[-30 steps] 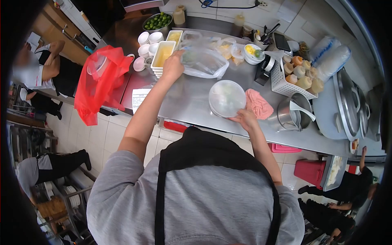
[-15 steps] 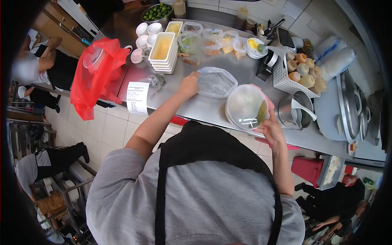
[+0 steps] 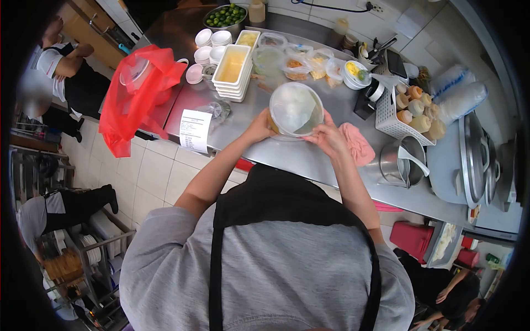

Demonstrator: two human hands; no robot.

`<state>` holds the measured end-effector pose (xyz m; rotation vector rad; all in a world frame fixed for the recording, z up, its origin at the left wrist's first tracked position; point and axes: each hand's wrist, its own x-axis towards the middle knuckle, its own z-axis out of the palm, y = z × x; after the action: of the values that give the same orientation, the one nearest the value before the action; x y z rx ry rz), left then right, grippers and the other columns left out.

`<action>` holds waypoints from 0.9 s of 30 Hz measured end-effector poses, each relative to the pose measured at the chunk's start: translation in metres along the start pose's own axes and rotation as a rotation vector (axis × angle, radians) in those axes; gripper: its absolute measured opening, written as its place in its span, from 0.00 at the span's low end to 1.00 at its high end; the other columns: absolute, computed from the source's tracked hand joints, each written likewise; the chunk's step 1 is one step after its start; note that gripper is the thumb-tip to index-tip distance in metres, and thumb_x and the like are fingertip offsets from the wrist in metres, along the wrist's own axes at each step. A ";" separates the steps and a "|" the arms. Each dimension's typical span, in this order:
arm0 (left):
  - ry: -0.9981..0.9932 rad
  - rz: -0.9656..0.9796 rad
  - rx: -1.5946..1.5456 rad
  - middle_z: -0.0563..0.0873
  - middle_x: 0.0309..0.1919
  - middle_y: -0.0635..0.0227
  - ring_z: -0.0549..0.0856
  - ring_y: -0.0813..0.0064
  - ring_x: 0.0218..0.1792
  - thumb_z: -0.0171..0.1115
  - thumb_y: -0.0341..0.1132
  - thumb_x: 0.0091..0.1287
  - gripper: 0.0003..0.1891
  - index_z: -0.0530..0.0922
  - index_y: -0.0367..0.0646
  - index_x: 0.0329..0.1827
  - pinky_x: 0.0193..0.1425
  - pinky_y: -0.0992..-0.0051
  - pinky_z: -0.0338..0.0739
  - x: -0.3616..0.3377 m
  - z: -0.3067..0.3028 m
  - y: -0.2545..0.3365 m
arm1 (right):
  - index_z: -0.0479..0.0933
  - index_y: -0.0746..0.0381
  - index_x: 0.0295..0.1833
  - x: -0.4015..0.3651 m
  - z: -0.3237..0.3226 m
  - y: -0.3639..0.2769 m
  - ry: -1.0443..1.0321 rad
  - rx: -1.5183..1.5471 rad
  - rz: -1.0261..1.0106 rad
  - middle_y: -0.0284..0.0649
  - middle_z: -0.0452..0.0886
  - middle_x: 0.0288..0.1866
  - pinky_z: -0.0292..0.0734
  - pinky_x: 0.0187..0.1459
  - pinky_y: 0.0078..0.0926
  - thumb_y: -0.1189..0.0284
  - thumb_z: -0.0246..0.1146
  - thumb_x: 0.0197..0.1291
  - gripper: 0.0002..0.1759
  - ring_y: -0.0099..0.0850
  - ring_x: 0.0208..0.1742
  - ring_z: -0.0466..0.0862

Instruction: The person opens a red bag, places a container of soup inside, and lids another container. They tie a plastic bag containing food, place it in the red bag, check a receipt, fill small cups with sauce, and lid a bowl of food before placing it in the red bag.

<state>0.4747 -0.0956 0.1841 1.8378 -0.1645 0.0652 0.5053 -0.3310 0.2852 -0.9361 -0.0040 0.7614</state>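
A round, clear plastic tub with a translucent lid (image 3: 296,106) is between my hands, over the near part of the steel counter. My left hand (image 3: 259,127) is closed on its left side. On the right edge, my right hand (image 3: 329,135) grips it with thumb and fingers. Something greenish-brown shows through the tub's wall, but I cannot make out the contents. A crumpled pink cloth (image 3: 356,144) lies just right of my right hand. Behind the tub sit several small clear bags of food (image 3: 317,62).
A red plastic bag (image 3: 138,94) with a lidded tub inside stands left, near a printed receipt (image 3: 194,131) at the counter edge. Stacked white trays (image 3: 231,69), a bowl of limes (image 3: 225,17), a white bottle basket (image 3: 406,113) and a steel pot (image 3: 398,160) surround the workspace. Other people stand nearby.
The tub has moved left from beside the pink cloth to in front of me. My left hand has left the clear bag's edge and joined the right on the tub; the bag is no longer distinct.
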 end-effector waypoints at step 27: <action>0.257 0.581 0.668 0.76 0.29 0.58 0.78 0.55 0.32 0.56 0.25 0.48 0.05 0.73 0.39 0.29 0.33 0.63 0.74 0.070 0.003 0.093 | 0.76 0.60 0.42 0.102 -0.011 -0.026 0.157 -1.500 -0.661 0.47 0.80 0.34 0.73 0.38 0.37 0.66 0.62 0.46 0.16 0.44 0.36 0.80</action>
<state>0.5299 -0.1280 0.2807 2.3586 -0.5410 0.8435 0.6001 -0.2879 0.2656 -2.2408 -0.8018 -0.0798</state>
